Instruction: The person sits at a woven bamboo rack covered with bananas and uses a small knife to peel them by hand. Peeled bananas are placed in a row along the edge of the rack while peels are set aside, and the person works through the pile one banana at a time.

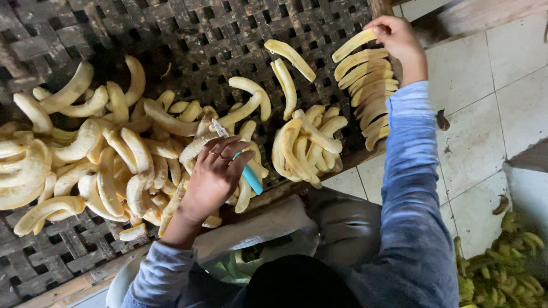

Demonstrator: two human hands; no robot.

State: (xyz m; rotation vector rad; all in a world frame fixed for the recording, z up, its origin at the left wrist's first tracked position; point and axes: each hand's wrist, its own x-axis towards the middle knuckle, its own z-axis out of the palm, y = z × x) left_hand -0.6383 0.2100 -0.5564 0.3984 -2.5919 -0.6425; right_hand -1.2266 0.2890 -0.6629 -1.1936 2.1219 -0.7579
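My hands on a woven rack (188,34) of peeled bananas.
My right hand (397,37) pinches a slice (354,44) at the rack's right edge, lying crosswise; my left hand (214,177) grips a knife (242,165), blade pointing away.

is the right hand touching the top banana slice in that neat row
Touching: the head view shows the right hand gripping the end of the top banana slice.

Green banana peels (502,268) heaped on white tiled floor (485,131).
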